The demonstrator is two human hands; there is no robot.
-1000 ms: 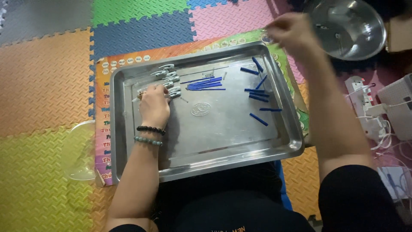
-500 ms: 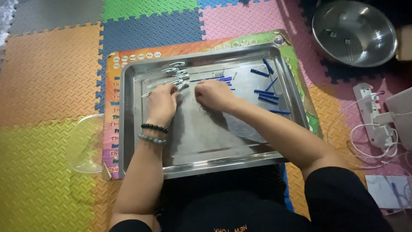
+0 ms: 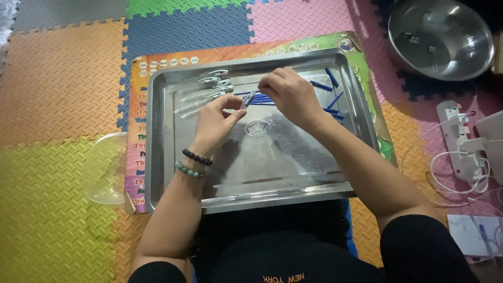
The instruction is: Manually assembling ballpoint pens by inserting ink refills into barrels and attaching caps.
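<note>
Knees first, since that's closest: the tray (image 3: 173,194) sits right against your lap on the foam mat (image 3: 63,94), near edge almost touching your legs, so both forearms can reach in without stretching.

Your left hand (image 3: 215,123), the one with the two bead bracelets (image 3: 193,163), comes up from the near side with thumb and fingers pinched on the lower end of a small clear barrel (image 3: 248,98). Your right hand (image 3: 291,94) arrives from the other side and its fingers are closed on the upper end of that same piece, so both hands are clamped on one little part, held just above the tray floor near the middle. Looks to me like you keep it low on purpose so anything that slips lands in the tray, not on the mat.

Just past your left fingers is a row of clear pieces (image 3: 207,91), lying side by side by the far-left area. Under and behind your right hand there's a bundle of blue sticks (image 3: 259,98), and more loose blue ones (image 3: 331,77) scattered toward the far-right corner. Clear stuff left, blue stuff right, each pile on the side of the hand that'd grab it, I'd guess.

Off the tray: a clear plastic bowl (image 3: 105,167) to the left, a poster (image 3: 251,50) underneath, a steel bowl (image 3: 440,39) far right, and a power strip (image 3: 458,136) with white cables.
</note>
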